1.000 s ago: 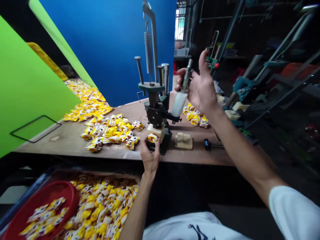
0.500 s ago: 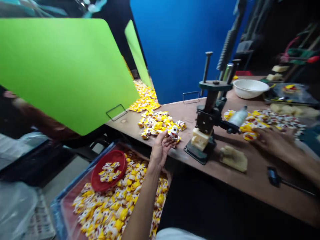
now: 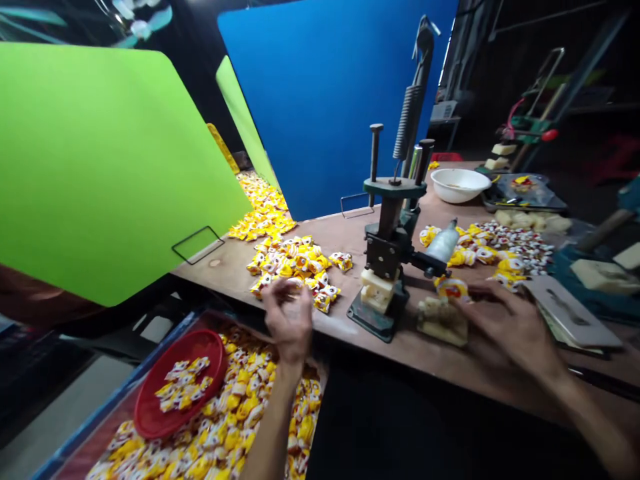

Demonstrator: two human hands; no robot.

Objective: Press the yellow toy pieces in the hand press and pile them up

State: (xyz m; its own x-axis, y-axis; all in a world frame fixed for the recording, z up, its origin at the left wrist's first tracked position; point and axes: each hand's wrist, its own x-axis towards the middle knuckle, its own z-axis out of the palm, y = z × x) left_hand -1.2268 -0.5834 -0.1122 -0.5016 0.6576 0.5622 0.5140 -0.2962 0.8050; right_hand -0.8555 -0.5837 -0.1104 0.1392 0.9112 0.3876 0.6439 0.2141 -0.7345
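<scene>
My left hand (image 3: 290, 330) is raised at the front edge of the bench, its fingers loosely curled and apart, with no piece visible in them. Just behind it lies a pile of small yellow-and-white toy figure pieces (image 3: 295, 260). My right hand (image 3: 515, 327) pinches a yellow toy piece (image 3: 451, 289) with a red and white front, above a beige moulded block (image 3: 443, 321). Between my hands stands a dark hand press (image 3: 387, 240), a cream fixture block (image 3: 377, 291) on its base. A cloudy bottle (image 3: 443, 241) sits tilted beside the press.
Below left, a bin full of yellow pieces (image 3: 240, 407) holds a red basin (image 3: 145, 420). Green (image 3: 100, 167) and blue (image 3: 340, 100) boards stand behind. A white bowl (image 3: 460, 190), small white-and-red parts (image 3: 520, 247) and a pale flat plate (image 3: 575, 313) are at right.
My left hand has let go of the toy piece it held and drawn back from the pile. My right hand has brought its yellow piece nearer the beige block. The view has shifted right.
</scene>
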